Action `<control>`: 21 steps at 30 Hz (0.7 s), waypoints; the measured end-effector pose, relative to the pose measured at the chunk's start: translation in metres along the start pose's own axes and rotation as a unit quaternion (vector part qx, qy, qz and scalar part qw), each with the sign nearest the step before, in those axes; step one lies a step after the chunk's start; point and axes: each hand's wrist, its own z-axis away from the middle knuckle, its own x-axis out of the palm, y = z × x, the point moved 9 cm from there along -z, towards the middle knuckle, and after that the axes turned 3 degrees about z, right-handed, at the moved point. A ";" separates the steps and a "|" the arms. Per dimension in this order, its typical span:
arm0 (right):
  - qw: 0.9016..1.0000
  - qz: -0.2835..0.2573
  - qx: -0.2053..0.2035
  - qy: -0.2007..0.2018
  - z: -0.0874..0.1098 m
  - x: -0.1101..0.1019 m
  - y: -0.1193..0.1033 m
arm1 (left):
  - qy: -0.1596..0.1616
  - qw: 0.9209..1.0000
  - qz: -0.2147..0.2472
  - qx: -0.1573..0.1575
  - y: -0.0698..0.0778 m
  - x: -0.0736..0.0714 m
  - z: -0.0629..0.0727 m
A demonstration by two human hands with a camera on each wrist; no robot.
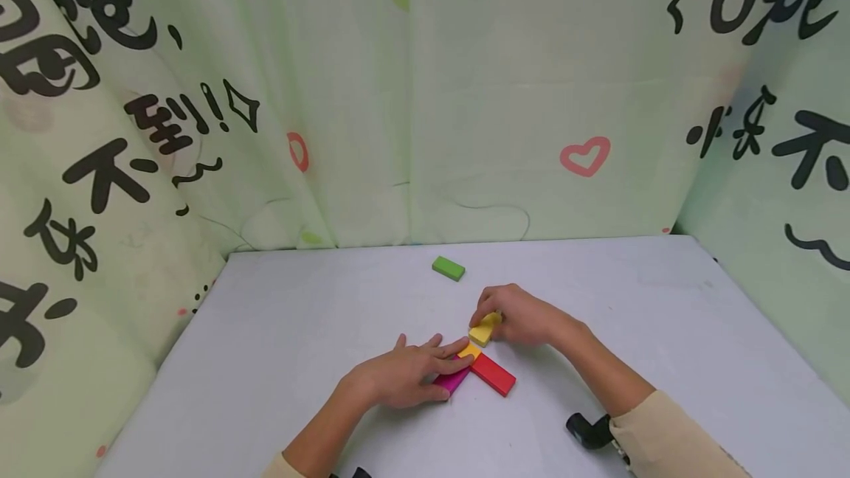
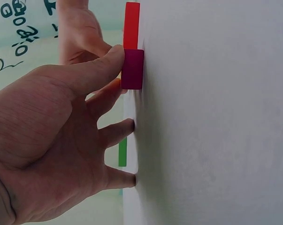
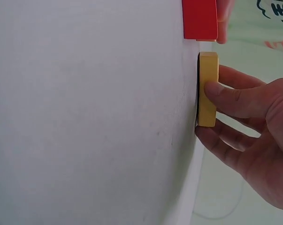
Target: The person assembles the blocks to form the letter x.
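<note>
Left hand (image 1: 412, 375) spread over magenta block (image 1: 453, 381) | yellow block (image 1: 485, 329) pinched in right hand (image 1: 522, 316)

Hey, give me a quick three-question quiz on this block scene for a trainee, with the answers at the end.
1. Which block does the right hand hold?
2. True or false: the left hand touches the purple block.
3. Where is the green block? A: under the left hand; B: near the far edge of the table; C: in the right hand.

Key: 1. The yellow block. 2. True. 3. B.
</note>
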 end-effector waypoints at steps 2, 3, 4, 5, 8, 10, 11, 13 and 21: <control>1.000 0.001 0.003 -0.002 0.000 0.001 -0.001 | 0.001 1.000 0.001 0.000 0.000 0.000 0.000; 1.000 0.003 0.003 -0.002 0.000 0.001 -0.002 | 0.001 1.000 0.003 0.000 -0.001 0.000 -0.001; 1.000 0.004 0.005 -0.003 0.000 0.002 -0.003 | 0.001 1.000 0.004 0.000 -0.001 0.000 -0.001; 1.000 0.003 0.005 -0.004 0.001 0.002 -0.004 | 0.001 1.000 0.005 0.001 -0.001 0.000 -0.001; 1.000 0.002 0.002 -0.006 0.001 0.002 -0.006 | 0.002 1.000 0.009 0.001 -0.001 0.000 0.000; 1.000 0.000 0.002 -0.008 0.001 0.003 -0.007 | 0.003 1.000 0.011 0.001 0.000 -0.001 0.001; 1.000 0.000 0.001 -0.008 0.002 0.003 -0.008 | 0.002 1.000 0.012 0.001 0.000 -0.001 0.001; 1.000 0.000 0.002 -0.009 0.002 0.004 -0.008 | 0.002 1.000 0.015 0.000 -0.001 -0.001 0.001; 1.000 0.000 0.008 -0.009 0.002 0.005 -0.011 | -0.001 1.000 0.014 0.002 -0.001 0.000 0.000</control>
